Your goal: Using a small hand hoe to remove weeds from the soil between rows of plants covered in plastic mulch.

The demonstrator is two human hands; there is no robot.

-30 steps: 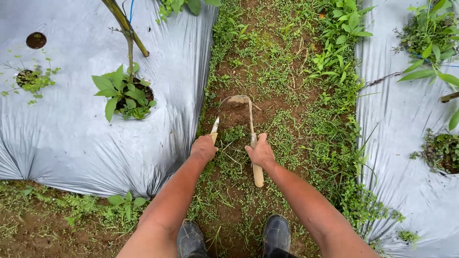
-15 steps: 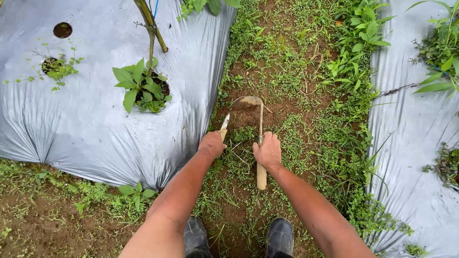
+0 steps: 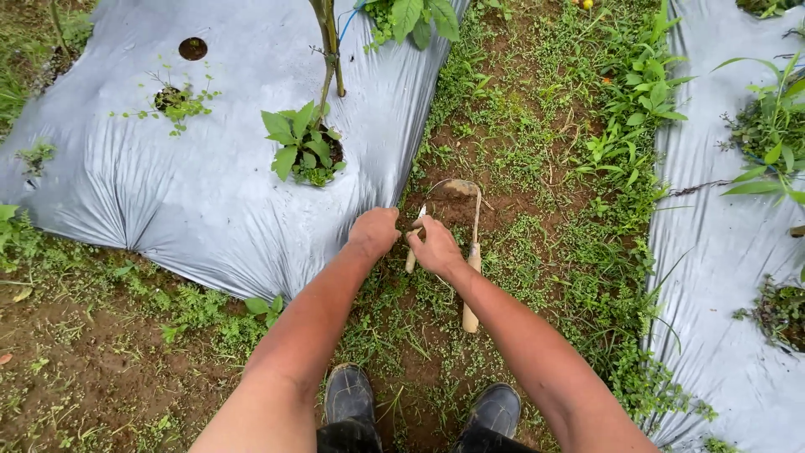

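Observation:
My left hand (image 3: 375,231) is curled into a fist, knuckles up, pressed into the low weeds beside the silver plastic mulch sheet (image 3: 210,193); what it grips is hidden. My right hand (image 3: 436,247) is just to its right, fingers closed over a small hand tool (image 3: 411,262) with a pale handle and a thin tip. A hoe with a wooden handle (image 3: 471,306) lies along the furrow beside my right wrist. Its curved, soil-caked blade (image 3: 457,191) rests just beyond my hands.
A leafy seedling (image 3: 302,151) and a tied stake (image 3: 329,50) rise from a hole in the left sheet. A second mulch sheet (image 3: 721,277) with plants runs along the right. Weeds and bare soil fill the furrow. My black boots (image 3: 352,398) stand below.
My hands have drawn closer together in front of the hoe blade. The small tool now sits under my right fingers rather than by my left hand. The view shifted left.

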